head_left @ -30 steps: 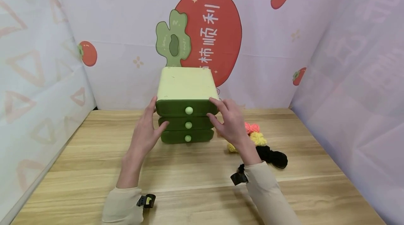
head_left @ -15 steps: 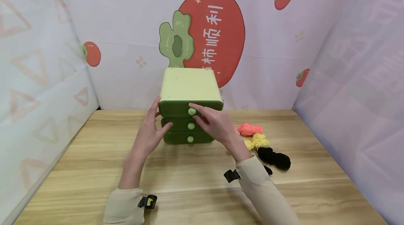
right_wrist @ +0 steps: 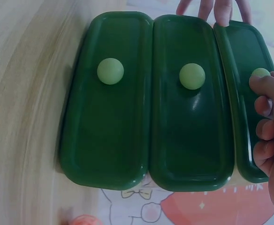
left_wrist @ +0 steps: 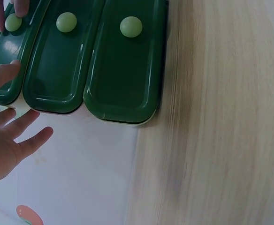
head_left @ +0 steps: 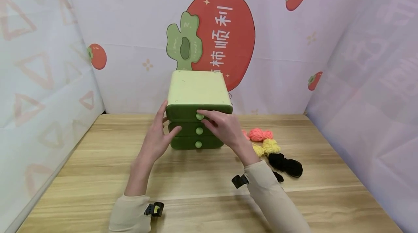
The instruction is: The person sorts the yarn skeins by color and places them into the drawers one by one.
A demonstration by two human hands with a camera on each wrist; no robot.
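A small cabinet (head_left: 200, 88) with a cream top and three dark green drawers stands upright on the table. Each drawer front bears a round pale green knob. At the top drawer (head_left: 181, 113), my right hand (head_left: 225, 127) pinches the knob (right_wrist: 260, 72) between thumb and index finger, its other fingers curled in the right wrist view. My left hand (head_left: 157, 139) rests against the cabinet's left side with spread, fairly straight fingers, the thumb at the front. In the left wrist view that hand's thumb (left_wrist: 8, 71) lies over the top drawer's edge. All three drawers look closed.
Right of the cabinet lie pink yarn (head_left: 260, 134), yellow yarn (head_left: 271, 146) and black yarn (head_left: 285, 165), partly hidden by the right arm. The wooden table (head_left: 196, 196) meets printed cloth walls (head_left: 130, 80) at the back and sides.
My right hand has moved left from the cabinet's top right corner to the top knob and now pinches it. The left hand stays at the left side. The view has shifted slightly.
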